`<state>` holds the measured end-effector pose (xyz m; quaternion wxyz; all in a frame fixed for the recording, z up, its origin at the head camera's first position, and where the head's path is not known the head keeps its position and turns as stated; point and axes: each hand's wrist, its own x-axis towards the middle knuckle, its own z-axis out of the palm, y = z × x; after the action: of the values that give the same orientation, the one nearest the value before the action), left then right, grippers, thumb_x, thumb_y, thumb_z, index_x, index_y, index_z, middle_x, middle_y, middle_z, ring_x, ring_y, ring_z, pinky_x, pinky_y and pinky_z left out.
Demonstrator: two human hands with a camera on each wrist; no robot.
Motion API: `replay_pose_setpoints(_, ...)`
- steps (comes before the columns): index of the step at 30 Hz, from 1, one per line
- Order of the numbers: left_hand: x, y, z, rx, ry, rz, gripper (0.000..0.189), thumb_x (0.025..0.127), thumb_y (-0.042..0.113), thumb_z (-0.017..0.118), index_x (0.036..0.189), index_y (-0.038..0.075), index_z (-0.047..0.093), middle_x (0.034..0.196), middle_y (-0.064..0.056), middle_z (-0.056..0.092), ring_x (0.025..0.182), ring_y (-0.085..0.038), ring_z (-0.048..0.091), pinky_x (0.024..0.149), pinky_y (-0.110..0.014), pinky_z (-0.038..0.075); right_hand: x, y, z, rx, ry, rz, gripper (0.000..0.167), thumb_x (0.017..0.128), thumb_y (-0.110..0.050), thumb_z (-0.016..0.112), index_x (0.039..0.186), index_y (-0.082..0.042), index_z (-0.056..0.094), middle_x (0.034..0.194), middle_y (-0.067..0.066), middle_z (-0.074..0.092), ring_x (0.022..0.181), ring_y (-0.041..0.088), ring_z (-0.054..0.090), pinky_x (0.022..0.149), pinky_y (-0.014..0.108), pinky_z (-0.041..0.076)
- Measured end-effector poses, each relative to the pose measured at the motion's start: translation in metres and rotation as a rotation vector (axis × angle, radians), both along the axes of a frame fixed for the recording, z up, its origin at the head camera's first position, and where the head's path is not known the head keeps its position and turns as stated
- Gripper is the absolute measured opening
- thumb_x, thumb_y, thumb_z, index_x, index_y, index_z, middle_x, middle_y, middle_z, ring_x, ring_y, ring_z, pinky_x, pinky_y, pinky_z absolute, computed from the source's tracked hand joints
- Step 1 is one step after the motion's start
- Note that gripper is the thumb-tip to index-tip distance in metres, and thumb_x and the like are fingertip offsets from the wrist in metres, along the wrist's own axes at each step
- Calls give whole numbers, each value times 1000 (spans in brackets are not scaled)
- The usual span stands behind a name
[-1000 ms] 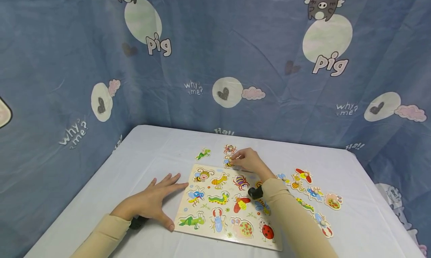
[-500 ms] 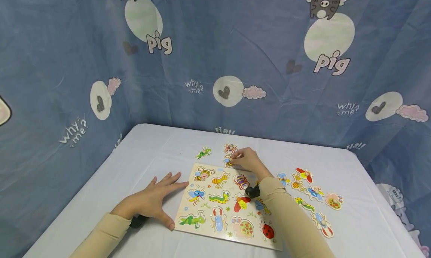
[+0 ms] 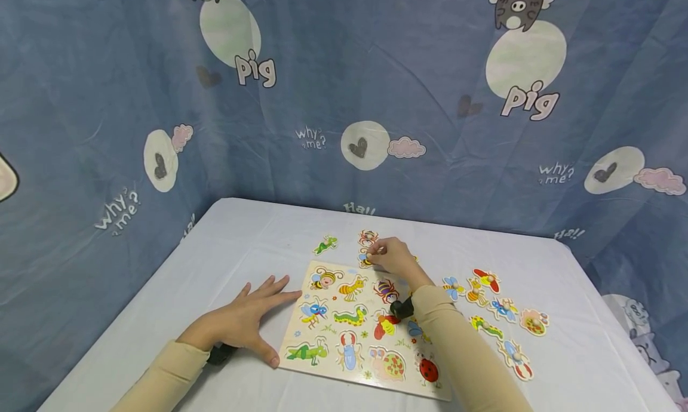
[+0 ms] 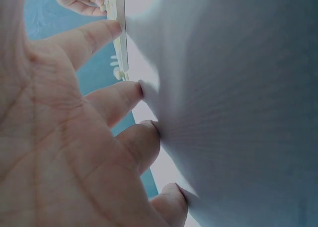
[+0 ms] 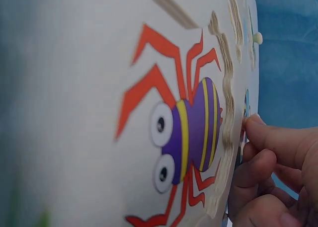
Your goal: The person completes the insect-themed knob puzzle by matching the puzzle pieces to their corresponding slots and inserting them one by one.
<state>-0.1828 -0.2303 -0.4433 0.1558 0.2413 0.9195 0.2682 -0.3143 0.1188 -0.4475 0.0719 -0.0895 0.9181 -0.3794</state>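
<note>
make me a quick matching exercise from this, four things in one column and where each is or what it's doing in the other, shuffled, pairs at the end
Column one
1. left hand
2. right hand
3. stag beetle piece
4. snail piece

Column two
a. farthest right of the loose pieces
b. spread at the puzzle board's left edge
c. nearest the person among the loose pieces
d. pinching the bee piece

Pairs: 1-b, 2-d, 3-c, 4-a
</note>
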Motion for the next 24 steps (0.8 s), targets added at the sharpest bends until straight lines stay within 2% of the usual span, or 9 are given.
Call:
replay_pose_setpoints(10,0,0,-2,-4,5,-4,129,55,59,103,165,29,44,180,-17,18,166,-52,7,122,-86,-2,2,0,-2,-24,-4,3,10,105,-17,72,103,-8,77,85,4,66,74,17,55,69,28,47)
replay_pose_setpoints(24,0,-1,-3,3,-4,3,129,55,57,104,166,29,43,181,-17,18,166,-52,5,123,-85,-4,4,-2,3,-10,4,-18,9,103,-16,74,102,-7,77,83,2,66,75,15,54,68,25,45)
